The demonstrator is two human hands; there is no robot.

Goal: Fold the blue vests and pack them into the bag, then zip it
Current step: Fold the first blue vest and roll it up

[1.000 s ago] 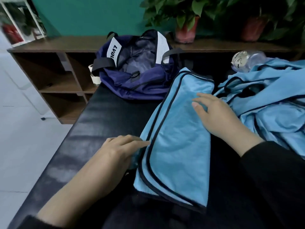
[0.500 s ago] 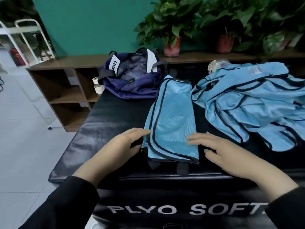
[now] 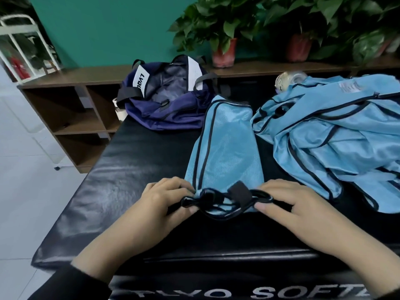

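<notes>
black padded bench (image 3: 129,169); bag (image 3: 164,100); folded vest (image 3: 225,148); vest pile (image 3: 335,135)

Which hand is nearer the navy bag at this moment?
Left. The left hand pinches the folded vest's near left corner, below the navy bag. The right hand grips the near right corner, farther across.

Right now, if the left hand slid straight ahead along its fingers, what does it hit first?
The left hand points forward and right, with its fingers already on the near edge of the folded blue vest. It would run into that vest straight away. The open navy bag lies well beyond; depth is hard to judge.
</notes>
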